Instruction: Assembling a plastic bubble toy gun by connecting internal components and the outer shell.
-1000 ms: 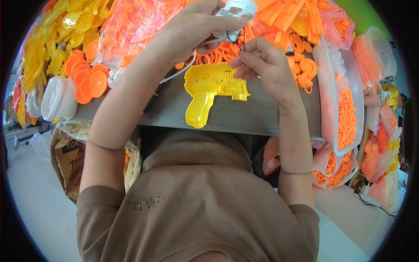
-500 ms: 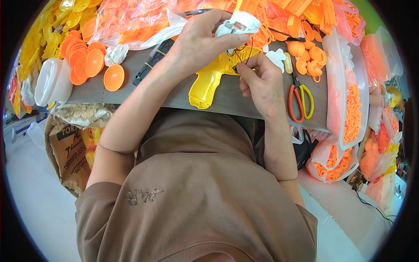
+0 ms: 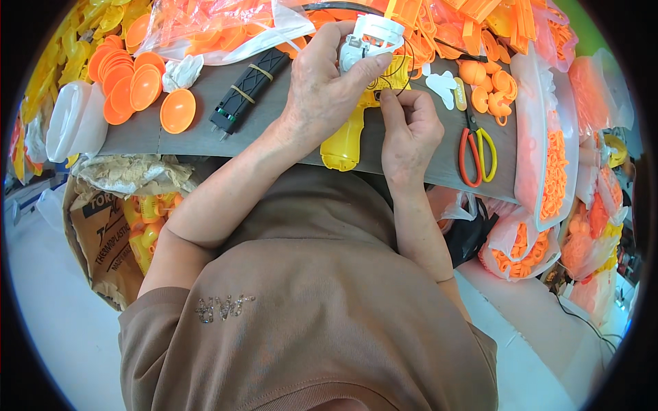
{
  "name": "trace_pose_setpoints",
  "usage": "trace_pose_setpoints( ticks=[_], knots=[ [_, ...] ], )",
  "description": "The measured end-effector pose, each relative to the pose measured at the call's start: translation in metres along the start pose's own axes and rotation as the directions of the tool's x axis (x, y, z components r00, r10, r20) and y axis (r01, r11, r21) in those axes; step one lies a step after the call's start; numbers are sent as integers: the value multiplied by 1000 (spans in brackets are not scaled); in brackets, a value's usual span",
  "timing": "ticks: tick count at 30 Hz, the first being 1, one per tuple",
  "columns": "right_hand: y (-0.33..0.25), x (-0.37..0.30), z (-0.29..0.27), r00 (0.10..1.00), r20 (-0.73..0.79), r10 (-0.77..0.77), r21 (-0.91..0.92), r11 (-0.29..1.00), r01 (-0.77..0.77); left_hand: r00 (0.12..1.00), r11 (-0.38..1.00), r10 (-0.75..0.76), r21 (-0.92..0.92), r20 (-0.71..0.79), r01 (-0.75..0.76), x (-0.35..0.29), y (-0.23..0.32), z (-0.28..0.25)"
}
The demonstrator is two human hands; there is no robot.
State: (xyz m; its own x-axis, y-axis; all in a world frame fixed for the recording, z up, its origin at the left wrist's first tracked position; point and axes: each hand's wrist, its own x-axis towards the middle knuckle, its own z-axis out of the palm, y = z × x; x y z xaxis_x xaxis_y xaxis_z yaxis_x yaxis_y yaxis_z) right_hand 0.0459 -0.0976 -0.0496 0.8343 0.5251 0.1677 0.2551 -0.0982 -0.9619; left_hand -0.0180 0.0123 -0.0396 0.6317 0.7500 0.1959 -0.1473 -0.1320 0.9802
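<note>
My left hand (image 3: 319,92) is closed around a white plastic mechanism (image 3: 375,34) with a round end, thumb across its near side. Thin black wires loop from it to a yellow toy gun shell (image 3: 343,140), whose handle points toward me over the table's near edge. My right hand (image 3: 413,130) pinches thumb and forefinger together at the shell's right side, beside a small dark part. Whatever is between those fingertips is too small to make out. The shell's upper part is partly covered by the white mechanism and my left hand.
Left of my hands lies a black bar-shaped tool (image 3: 250,89) with tan bands and a metal tip. Orange cups (image 3: 178,111) sit farther left. On the right are scissors (image 3: 478,154) with red and yellow handles, and a bin (image 3: 526,137) of small orange parts. Orange pieces fill the far side.
The yellow shell has shifted right and turned more upright. My left forearm has moved right, uncovering the black tool. The white mechanism is tilted more upright; my right hand stays pinched near the shell.
</note>
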Motion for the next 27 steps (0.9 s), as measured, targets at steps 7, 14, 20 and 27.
trace_pose_setpoints(
  ticks=[7, 14, 20, 27],
  knots=[
    [0, -1, -1, 970, 41, -241, -311, 919, 242, 995, 996, 93, -10, 23, -92, -1, -9, 0],
    [-17, 11, -10, 984, 175, 30, -360, 932, 36, 996, 997, 76, 9, 41, -77, -2, -5, -1],
    [-19, 12, -9, 976, 216, -28, -440, 890, 123, 586, 584, 810, -61, -30, -810, 19, -23, -2],
    [-29, 9, 4, 905, 295, -305, -654, 626, 425, 582, 579, 813, -92, -6, -810, 25, -40, -3]
  ],
)
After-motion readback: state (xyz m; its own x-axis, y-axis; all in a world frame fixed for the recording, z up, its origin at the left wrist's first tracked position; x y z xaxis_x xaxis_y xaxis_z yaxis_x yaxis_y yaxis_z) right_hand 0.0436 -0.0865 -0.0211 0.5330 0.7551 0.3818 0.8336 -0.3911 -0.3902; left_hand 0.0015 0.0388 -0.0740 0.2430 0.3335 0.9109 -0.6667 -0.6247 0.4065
